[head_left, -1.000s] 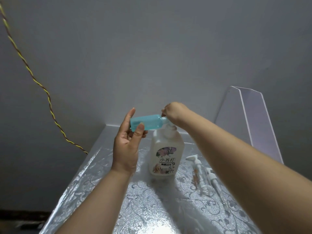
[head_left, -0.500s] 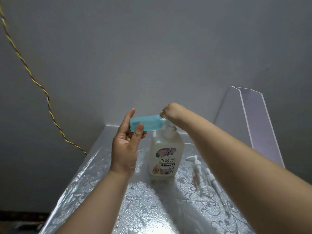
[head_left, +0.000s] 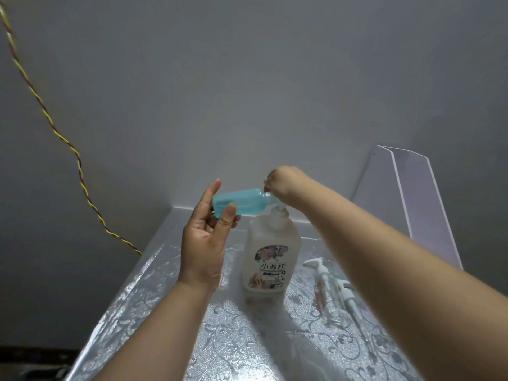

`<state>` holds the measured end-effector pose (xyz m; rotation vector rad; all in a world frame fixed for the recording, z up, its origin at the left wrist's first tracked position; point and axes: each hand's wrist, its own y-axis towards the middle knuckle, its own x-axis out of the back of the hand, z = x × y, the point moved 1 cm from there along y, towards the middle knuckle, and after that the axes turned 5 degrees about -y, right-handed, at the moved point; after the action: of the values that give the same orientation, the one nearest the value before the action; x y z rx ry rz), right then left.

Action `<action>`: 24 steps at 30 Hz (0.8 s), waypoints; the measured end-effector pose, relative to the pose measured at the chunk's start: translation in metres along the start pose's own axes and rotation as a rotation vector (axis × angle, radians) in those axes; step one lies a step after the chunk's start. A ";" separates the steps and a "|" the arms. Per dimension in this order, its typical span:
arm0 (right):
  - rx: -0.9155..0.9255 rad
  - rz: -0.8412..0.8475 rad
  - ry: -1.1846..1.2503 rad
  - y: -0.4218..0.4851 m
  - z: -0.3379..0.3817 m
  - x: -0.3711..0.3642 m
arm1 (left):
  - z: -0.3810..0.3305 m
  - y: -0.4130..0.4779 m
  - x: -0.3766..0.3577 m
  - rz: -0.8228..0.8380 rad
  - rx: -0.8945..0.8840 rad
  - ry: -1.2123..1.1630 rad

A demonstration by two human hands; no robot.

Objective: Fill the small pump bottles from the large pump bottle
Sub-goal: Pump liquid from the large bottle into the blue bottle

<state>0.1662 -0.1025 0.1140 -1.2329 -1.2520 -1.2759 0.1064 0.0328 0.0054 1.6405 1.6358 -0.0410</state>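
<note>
Small teal bottle [head_left: 242, 200] is up in the air lying sideways. The left hand [head_left: 204, 243] pinches its base end between thumb and fingers, and its mouth points at the top of the large pump bottle [head_left: 270, 259]. That big one stands upright on the silvery flower-patterned table [head_left: 154, 312]. The right hand [head_left: 283, 181] is bent down over the pump head with fingers curled, but honestly can't tell if it's gripping or just pressing. A clear small bottle [head_left: 321, 295] and a loose pump [head_left: 347, 294] lie on the table just right of the big one.
</note>
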 end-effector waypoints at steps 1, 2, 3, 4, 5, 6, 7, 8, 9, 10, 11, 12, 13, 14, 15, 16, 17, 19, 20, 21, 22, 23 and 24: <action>-0.004 0.007 -0.023 0.003 -0.001 -0.003 | 0.001 0.000 0.001 -0.007 0.006 0.000; -0.008 0.007 -0.035 0.003 -0.002 -0.005 | 0.001 0.000 0.001 -0.010 0.010 -0.001; -0.005 0.004 -0.037 0.002 -0.002 -0.007 | 0.002 -0.001 0.002 -0.009 0.014 0.003; 0.004 -0.012 -0.037 0.000 -0.002 -0.009 | 0.002 -0.002 0.002 -0.011 0.017 0.008; 0.009 -0.044 -0.024 -0.001 -0.002 -0.010 | 0.001 -0.002 0.002 -0.013 0.020 0.012; 0.010 -0.077 -0.008 -0.003 -0.002 -0.009 | 0.001 -0.002 0.001 -0.015 0.023 0.012; 0.006 -0.100 0.005 -0.004 -0.002 -0.006 | 0.000 -0.002 0.001 -0.018 0.027 0.011; 0.003 -0.108 0.004 -0.004 -0.002 -0.003 | 0.000 -0.002 0.001 -0.017 0.029 0.011; 0.000 -0.108 0.007 -0.005 -0.004 0.001 | -0.001 -0.003 0.000 -0.009 0.032 0.013; 0.009 -0.102 0.002 -0.005 -0.004 0.006 | -0.002 -0.004 0.000 -0.001 0.033 0.017; 0.022 -0.094 -0.002 -0.005 -0.003 0.010 | -0.003 -0.004 0.000 0.007 0.033 0.019; 0.028 -0.094 -0.002 -0.008 -0.001 0.014 | -0.003 -0.004 0.000 0.012 0.029 0.020; 0.021 -0.085 0.002 -0.010 0.001 0.017 | -0.003 -0.004 0.000 0.015 0.025 0.022; 0.034 -0.084 -0.028 -0.009 0.002 0.015 | -0.003 -0.004 0.000 0.010 0.021 0.022; 0.048 -0.085 -0.069 -0.008 0.003 0.013 | -0.004 -0.003 0.000 0.002 0.019 0.018; 0.046 -0.082 -0.086 -0.006 0.004 0.010 | -0.004 -0.002 0.000 -0.009 0.019 0.014; 0.030 -0.073 -0.087 -0.004 0.005 0.006 | -0.004 -0.001 0.001 -0.020 0.019 0.012; 0.007 -0.037 -0.089 0.000 0.005 0.001 | -0.002 0.000 0.002 -0.031 0.017 0.014; 0.020 -0.021 -0.091 0.001 0.004 -0.001 | -0.001 0.000 0.002 -0.032 0.018 0.014; 0.030 -0.012 -0.092 0.000 0.003 -0.003 | 0.000 -0.001 0.001 -0.031 0.022 0.017; 0.039 -0.007 -0.099 -0.002 0.004 -0.003 | 0.000 -0.001 0.001 -0.028 0.027 0.021; 0.048 -0.011 -0.106 -0.003 0.002 -0.003 | 0.000 -0.001 0.001 -0.023 0.032 0.024; 0.053 -0.007 -0.120 -0.002 0.001 -0.005 | 0.000 -0.001 0.001 -0.019 0.035 0.026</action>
<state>0.1645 -0.1013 0.1093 -1.2836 -1.3682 -1.1811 0.1051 0.0335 0.0045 1.6582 1.6792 -0.0582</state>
